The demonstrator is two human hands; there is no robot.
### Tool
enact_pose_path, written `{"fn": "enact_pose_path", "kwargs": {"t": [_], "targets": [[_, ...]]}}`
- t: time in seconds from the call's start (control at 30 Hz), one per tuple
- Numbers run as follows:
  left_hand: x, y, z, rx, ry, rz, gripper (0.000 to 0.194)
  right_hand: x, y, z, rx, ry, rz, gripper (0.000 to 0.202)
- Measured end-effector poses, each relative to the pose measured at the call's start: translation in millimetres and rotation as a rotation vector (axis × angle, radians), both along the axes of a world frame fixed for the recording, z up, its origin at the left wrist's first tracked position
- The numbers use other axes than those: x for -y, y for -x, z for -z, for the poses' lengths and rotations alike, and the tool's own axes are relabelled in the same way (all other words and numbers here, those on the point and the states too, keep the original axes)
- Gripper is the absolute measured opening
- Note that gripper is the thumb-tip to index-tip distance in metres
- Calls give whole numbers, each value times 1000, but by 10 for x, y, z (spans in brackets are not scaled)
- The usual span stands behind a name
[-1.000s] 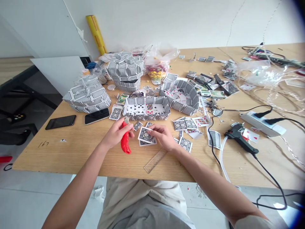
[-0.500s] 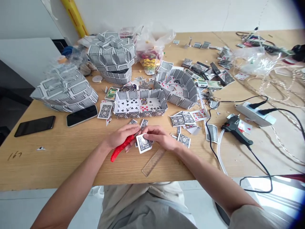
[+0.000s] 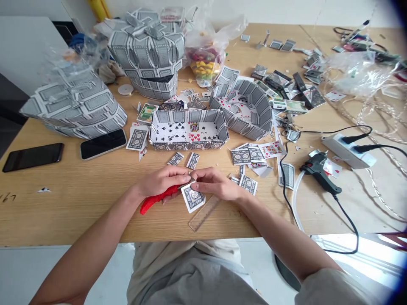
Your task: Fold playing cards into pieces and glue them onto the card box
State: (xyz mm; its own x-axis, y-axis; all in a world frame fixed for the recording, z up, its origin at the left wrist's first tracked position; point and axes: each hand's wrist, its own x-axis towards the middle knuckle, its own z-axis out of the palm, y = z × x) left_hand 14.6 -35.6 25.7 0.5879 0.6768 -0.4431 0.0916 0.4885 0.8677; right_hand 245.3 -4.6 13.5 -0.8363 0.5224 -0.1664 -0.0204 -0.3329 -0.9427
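In my left hand [image 3: 165, 181], closed around it, is a red-handled tool [image 3: 156, 201] with a grey metal end. That end meets the upper edge of a playing card [image 3: 193, 198] with a blue-and-white patterned back. My right hand [image 3: 216, 183] pinches this card between thumb and fingers. Whether another card lies under it cannot be made out. A clear ruler [image 3: 203, 214] lies just below my right hand. Cut card pieces [image 3: 192, 161] rest beyond my hands, before an open oblong box [image 3: 189, 145] made of cards.
Behind stand a second open card box [image 3: 251, 127] and two card-covered baskets [image 3: 148, 51]. Two phones [image 3: 103, 144] lie at left. Loose cards [image 3: 243, 156], a glue gun [image 3: 319, 171], its cable and a power strip [image 3: 348, 151] occupy the right.
The view has shifted, and the things at the back now sit higher in it. The card in my right hand is tilted slightly differently. Both hands keep their hold.
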Motion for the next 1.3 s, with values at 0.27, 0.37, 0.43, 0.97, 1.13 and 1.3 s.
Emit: {"fn": "enact_pose_path", "kwargs": {"t": [0.27, 0.37, 0.43, 0.97, 1.13, 1.3], "targets": [[-2, -7, -20, -33, -8, 17, 42, 5, 9, 5, 20, 25, -5, 46], [-5, -5, -14, -45, -6, 17, 44, 7, 17, -11, 24, 25, -3, 47], [-8, -4, -23, -56, -14, 22, 44, 6, 21, -18, 17, 25, -5, 48], [-35, 130, -68, -158, 6, 20, 45, 11, 8, -26, 42, -59, 60, 41], [-73, 198, -79, -140, -8, -179, 41, 13, 31, 102, 35, -77, 183, 42], [-83, 167, -46, -86, -40, -267, 29, -9, 51, 255, 158, -352, 371, 47]]}}
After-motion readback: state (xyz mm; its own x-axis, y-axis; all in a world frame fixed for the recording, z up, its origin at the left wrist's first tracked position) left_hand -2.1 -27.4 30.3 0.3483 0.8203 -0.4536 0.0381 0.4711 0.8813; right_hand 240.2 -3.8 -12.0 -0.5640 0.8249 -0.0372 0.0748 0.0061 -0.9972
